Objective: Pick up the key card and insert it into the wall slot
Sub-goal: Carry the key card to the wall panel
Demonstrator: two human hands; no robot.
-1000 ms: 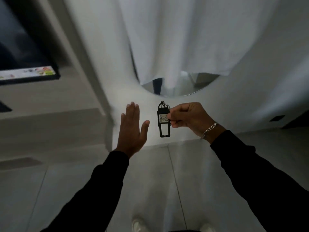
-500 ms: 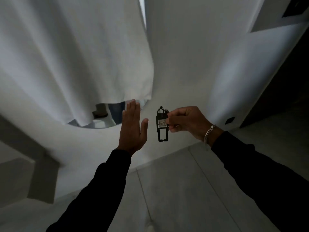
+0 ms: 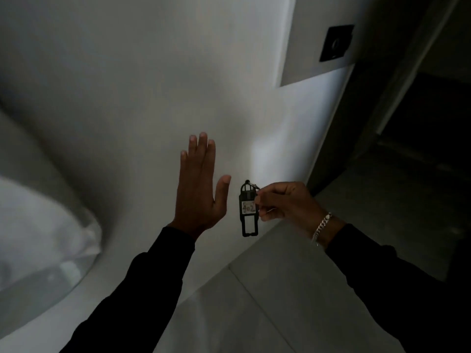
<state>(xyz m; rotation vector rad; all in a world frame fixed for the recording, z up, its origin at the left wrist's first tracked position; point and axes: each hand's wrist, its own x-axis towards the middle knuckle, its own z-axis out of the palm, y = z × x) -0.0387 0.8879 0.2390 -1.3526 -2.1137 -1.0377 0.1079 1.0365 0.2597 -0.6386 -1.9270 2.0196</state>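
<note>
My right hand (image 3: 285, 202) pinches a black key card (image 3: 248, 209), a flat tag with a white label reading 402, and it hangs upright in front of the white wall. My left hand (image 3: 198, 189) is raised flat beside it on the left, fingers straight and together, holding nothing. A dark square wall slot (image 3: 336, 43) sits on a pale panel high up at the right, well above and to the right of the card. Both arms wear dark sleeves, and a silver bracelet circles my right wrist.
A white wall (image 3: 153, 85) fills the middle. White curtain fabric (image 3: 38, 230) hangs at the lower left. A dark doorway (image 3: 420, 110) opens at the right, past the wall's corner. Grey floor tiles (image 3: 280, 301) lie below.
The view has swung right: the curtain and mirror slid off to the left, and the wall slot panel and doorway came into view. Both hands keep their poses, the card still held.
</note>
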